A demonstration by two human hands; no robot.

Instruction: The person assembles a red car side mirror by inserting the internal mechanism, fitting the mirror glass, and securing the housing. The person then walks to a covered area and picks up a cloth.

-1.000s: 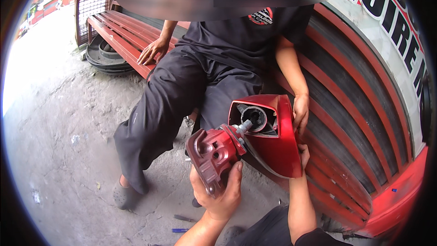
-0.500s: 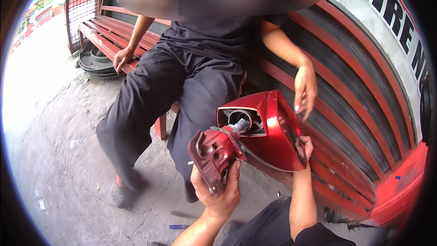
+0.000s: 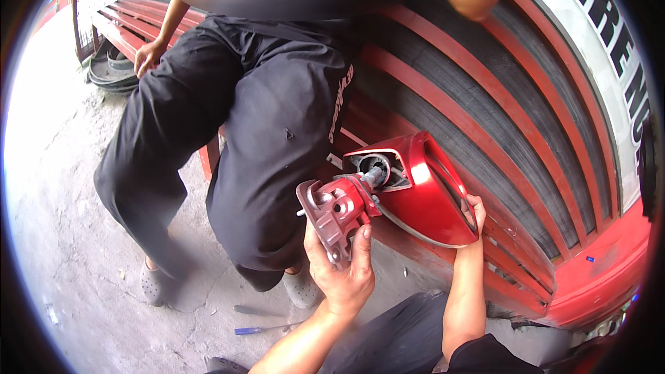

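I hold up a red car side mirror in two parts joined at a metal pivot (image 3: pixel 376 174). My left hand (image 3: pixel 343 271) grips the lower part of its red mounting bracket (image 3: pixel 335 206), thumb on one side and fingers on the other. On the far side of the glossy mirror housing (image 3: pixel 426 197), my right hand (image 3: pixel 475 216) is closed round the rim; most of its fingers are hidden. The pivot reaches into the open end of the housing. A thin cable runs beneath the housing from the bracket side.
Across from me a person in dark trousers (image 3: pixel 277 138) sits on a red slatted bench (image 3: pixel 478 69). A blue-handled screwdriver (image 3: pixel 251 330) lies on the concrete floor (image 3: pixel 83 235) below my left forearm. Black round parts (image 3: pixel 114 69) are piled under the bench's far left end.
The view has shifted, and the mirror sits slightly farther right in it, still in both my hands. The other person's hand has drawn up and away from the housing.
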